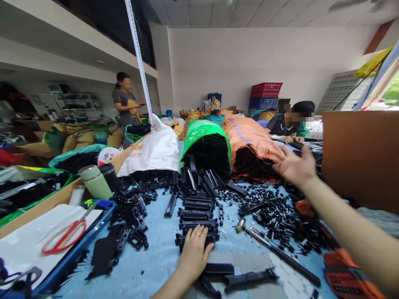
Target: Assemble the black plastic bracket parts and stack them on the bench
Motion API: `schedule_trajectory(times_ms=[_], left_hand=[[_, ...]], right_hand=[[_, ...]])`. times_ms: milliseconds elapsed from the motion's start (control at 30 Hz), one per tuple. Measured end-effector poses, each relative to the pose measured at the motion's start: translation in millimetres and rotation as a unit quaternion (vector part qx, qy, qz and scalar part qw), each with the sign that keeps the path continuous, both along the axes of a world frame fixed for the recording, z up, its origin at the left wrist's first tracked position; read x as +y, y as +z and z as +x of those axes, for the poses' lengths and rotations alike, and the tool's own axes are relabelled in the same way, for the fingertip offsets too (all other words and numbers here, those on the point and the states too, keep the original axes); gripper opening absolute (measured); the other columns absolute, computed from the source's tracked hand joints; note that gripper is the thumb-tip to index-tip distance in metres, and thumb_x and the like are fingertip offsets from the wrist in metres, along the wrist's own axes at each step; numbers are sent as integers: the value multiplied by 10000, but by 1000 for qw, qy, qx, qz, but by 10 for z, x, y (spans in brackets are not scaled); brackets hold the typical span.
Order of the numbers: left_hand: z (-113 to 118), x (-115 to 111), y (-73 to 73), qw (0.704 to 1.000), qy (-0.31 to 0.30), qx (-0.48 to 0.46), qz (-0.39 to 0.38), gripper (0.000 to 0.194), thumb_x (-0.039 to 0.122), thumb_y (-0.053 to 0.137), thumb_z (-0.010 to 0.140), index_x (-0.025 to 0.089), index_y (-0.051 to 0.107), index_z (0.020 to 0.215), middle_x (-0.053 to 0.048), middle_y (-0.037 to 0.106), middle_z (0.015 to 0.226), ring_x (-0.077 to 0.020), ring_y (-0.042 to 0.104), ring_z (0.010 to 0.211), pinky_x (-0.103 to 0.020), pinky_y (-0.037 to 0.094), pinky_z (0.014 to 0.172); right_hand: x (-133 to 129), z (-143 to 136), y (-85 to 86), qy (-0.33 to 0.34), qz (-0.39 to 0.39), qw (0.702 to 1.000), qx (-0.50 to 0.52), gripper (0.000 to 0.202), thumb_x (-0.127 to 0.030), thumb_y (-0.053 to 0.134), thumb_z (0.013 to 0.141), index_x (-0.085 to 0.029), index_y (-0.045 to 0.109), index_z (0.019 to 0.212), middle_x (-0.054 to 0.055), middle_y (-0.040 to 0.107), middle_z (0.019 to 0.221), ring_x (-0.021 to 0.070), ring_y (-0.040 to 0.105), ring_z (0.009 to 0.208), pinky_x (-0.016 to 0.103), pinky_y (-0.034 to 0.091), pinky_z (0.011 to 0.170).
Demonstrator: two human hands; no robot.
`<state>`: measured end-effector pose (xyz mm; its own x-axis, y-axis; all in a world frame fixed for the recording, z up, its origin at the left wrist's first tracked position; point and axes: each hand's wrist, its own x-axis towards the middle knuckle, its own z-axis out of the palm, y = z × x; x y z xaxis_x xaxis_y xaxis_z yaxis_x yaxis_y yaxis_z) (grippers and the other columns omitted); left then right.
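Observation:
My left hand (195, 251) lies with its fingers stretched over the nearest of a row of black plastic bar-shaped parts (196, 214). At the right, my right hand (296, 165) is raised with thumb and fingers apart, at the edge of an orange woven sack (254, 139); whether it touches the sack I cannot tell. Below that sack spreads a heap of small black pins and metal pieces (277, 218). A hammer (277, 249) lies between my two arms. Close to my left wrist rest loose black parts (251, 278).
A green sack (207, 128) and a white sack (156, 145) stand at the back of the blue-covered table. On the left are red scissors (67, 236) in a blue tray and a pale green bottle (95, 182). A cardboard panel (361, 162) stands right. Two people are beyond.

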<state>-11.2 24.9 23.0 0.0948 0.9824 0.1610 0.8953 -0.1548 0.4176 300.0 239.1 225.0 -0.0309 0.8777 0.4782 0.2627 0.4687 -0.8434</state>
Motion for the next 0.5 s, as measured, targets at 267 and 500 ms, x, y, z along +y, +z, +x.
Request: schedule_trajectory(times_ms=[267,500], left_hand=[[-75,72,-216,999,33,-23,2,503,389,398,855,119,469,1274,-139,393,1371,-284,322,1285,-432,332,1049],[62,410,165,1000,2,-27,-11,418,314,431,837,138,516,1206,-132,449,1317,-273,357,1251,-456,285,1058]], right_hand=[[265,-1159,-1608,46,-183,952,-242,597,-515,235,908,-160,188,1387,160,577,1089,236,595,915,365,458,710],[495,-994,-2099,-96,-100,840,-525,309,-68,414,799,-93,519,1089,178,557,1039,254,605,890,322,424,717]])
